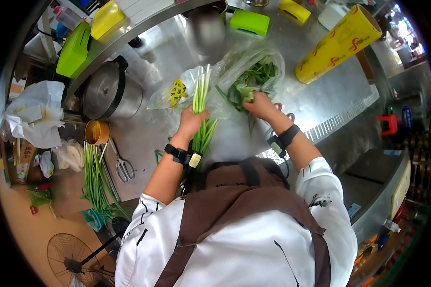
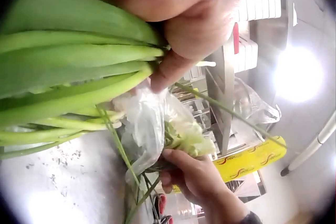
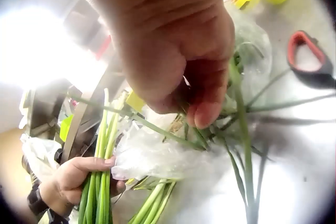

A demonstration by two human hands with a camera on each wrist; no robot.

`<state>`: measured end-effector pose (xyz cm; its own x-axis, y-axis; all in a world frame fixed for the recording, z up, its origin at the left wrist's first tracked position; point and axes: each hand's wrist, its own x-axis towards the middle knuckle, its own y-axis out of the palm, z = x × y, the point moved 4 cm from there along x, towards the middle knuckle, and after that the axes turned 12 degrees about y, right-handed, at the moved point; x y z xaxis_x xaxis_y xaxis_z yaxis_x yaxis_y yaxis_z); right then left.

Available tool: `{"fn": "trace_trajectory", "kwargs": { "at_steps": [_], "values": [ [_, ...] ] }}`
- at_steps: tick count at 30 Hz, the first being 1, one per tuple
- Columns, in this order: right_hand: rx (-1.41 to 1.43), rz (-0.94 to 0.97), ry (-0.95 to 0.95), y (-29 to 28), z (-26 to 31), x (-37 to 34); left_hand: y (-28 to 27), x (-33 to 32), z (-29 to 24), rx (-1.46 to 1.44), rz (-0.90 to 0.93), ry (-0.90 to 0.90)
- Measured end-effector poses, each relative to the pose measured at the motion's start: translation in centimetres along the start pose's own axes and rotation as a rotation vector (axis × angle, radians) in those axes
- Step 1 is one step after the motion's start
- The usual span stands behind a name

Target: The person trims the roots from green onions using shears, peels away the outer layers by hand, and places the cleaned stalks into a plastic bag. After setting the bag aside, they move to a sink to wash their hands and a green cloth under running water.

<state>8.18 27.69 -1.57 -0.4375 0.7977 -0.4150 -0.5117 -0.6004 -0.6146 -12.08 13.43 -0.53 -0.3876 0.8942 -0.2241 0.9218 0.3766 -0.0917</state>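
My left hand (image 1: 190, 123) grips a bunch of scallions (image 1: 202, 91), white ends pointing away and green leaves trailing back beside the forearm. In the left wrist view, the broad green leaves (image 2: 68, 61) fill the left side. Across from it, my right hand (image 1: 262, 106) pinches some leafy greens (image 1: 247, 93) at the mouth of a clear plastic bag (image 1: 220, 76). More greens (image 1: 263, 72) lie inside this bag. Thin green stalks (image 3: 244, 145) hang below the right fingers in the right wrist view. A crumpled bag with a yellow label (image 1: 178, 92) lies left of the scallions' white ends.
Left on the steel table (image 1: 163, 57) stands a lidded pot (image 1: 100, 91). Another scallion bunch (image 1: 95, 174) and metal scissors (image 1: 125, 171) lie nearer me. Red-handled scissors (image 3: 304, 58) are by my right hand. A large yellow printed roll (image 1: 337, 45) lies at the back right.
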Motion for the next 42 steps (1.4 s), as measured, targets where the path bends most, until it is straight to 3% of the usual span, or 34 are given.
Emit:
{"fn": "trace_trajectory", "kwargs": {
  "at_steps": [1, 2, 4, 5, 7, 9, 11, 12, 13, 15, 17, 18, 20, 21, 22, 23, 25, 26, 28, 30, 32, 33, 35, 36, 37, 38, 39, 40, 42],
  "values": [
    [-0.133, -0.040, -0.149, -0.2, 1.4, 0.4, 0.3, -0.2, -1.0, 0.007, -0.001, 0.001],
    [-0.125, -0.038, -0.152, -0.5, 2.4, 1.2, 0.3, -0.8, -2.3, 0.064, -0.013, 0.052],
    [0.174, 0.391, 0.228, 0.4, 3.3, 3.0, 0.3, -2.0, -4.6, 0.135, -0.025, 0.101],
    [-0.014, 0.399, 0.131, 0.0, 4.2, 4.9, 0.1, -2.7, -5.6, 0.180, -0.024, 0.155],
    [-0.696, 0.059, -0.351, -0.5, 6.7, 8.0, -0.2, -4.1, -7.7, 0.196, -0.022, 0.205],
    [-0.348, -0.581, -0.454, -1.5, 4.2, 12.8, -0.9, -5.0, -8.4, 0.190, -0.050, 0.243],
    [0.079, -0.834, -0.179, -4.0, 0.9, 15.7, -2.1, -5.6, -8.7, 0.180, -0.099, 0.262],
    [-0.172, -1.059, -0.334, -3.0, -1.0, 20.4, -2.8, -5.7, -8.7, 0.166, -0.124, 0.255],
    [-0.283, -0.997, -0.297, -3.1, -1.7, 21.0, -3.8, -5.9, -8.4, 0.151, -0.159, 0.239],
    [-0.512, -0.700, -0.331, -2.9, -2.6, 20.4, -6.0, -6.0, -8.2, -0.111, -0.248, 0.217],
    [-0.622, -0.536, -0.447, -3.3, -3.3, 20.1, -9.8, -7.1, -9.6, -0.069, -0.361, 0.211],
    [-0.630, -0.484, -0.518, -4.0, -4.0, 19.4, -12.3, -8.2, -10.6, -0.057, -0.446, 0.208],
    [-0.331, -0.393, -0.650, -5.8, -2.7, 15.4, -17.1, -11.1, -13.4, 0.159, -0.481, 0.230],
    [-0.257, -0.352, -0.574, -6.4, -4.9, 15.7, -19.2, -13.4, -15.0, 0.171, -0.565, 0.334],
    [-0.408, -0.421, -0.581, -7.1, -7.1, 16.2, -20.8, -15.2, -16.7, 0.186, -0.639, 0.442],
    [-0.504, -0.340, -0.388, -7.9, -6.8, 14.4, -22.5, -17.5, -18.7, 0.241, -0.711, 0.500],
    [-0.596, -0.320, -0.410, -7.7, -5.8, 12.4, -26.2, -22.6, -22.1, 0.453, -0.853, 0.635],
    [-0.547, -0.240, -0.307, -7.3, -4.2, 10.5, -28.1, -24.9, -23.3, 0.452, -0.908, 0.748],
    [-0.584, -0.235, -0.323, -6.8, -3.9, 9.1, -29.8, -29.4, -26.5, 0.613, -1.085, 0.712],
    [-0.871, -0.163, -0.061, -5.6, -5.6, 9.6, -33.1, -32.2, -27.4, 0.664, -1.119, 0.729],
    [-0.845, -0.167, -0.072, -4.9, -2.6, 6.5, -36.6, -34.3, -28.0, 0.954, -1.319, 0.586],
    [-0.806, -0.175, -0.071, -4.5, -0.7, 4.5, -39.2, -35.0, -27.5, 0.951, -1.325, 0.583],
    [-0.796, -0.185, -0.040, -4.1, 1.4, 2.2, -45.1, -34.7, -25.0, 1.232, -1.230, 0.396],
    [-0.780, -0.195, -0.003, -3.9, 1.8, 1.3, -47.9, -33.7, -22.6, 1.270, -1.178, 0.504],
    [-0.745, -0.266, -0.016, -3.7, 2.1, 0.2, -49.0, -32.3, -20.2, 1.365, -1.115, 0.487],
    [-0.741, -0.277, -0.009, -3.3, 2.3, -0.7, -49.2, -30.8, -18.4, 1.382, -1.107, 0.276],
    [-0.708, -0.330, -0.072, -3.2, 2.9, -1.6, -52.5, -29.7, -14.0, 1.400, -1.088, 0.277],
    [-0.675, -0.385, -0.133, -3.1, 3.5, -2.7, -52.1, -28.6, -11.8, 1.409, -1.084, 0.192],
    [-0.590, -0.411, -0.115, -2.4, 4.5, -5.2, -55.0, -26.8, -4.3, 1.293, -1.054, 0.082]
  ]
}}
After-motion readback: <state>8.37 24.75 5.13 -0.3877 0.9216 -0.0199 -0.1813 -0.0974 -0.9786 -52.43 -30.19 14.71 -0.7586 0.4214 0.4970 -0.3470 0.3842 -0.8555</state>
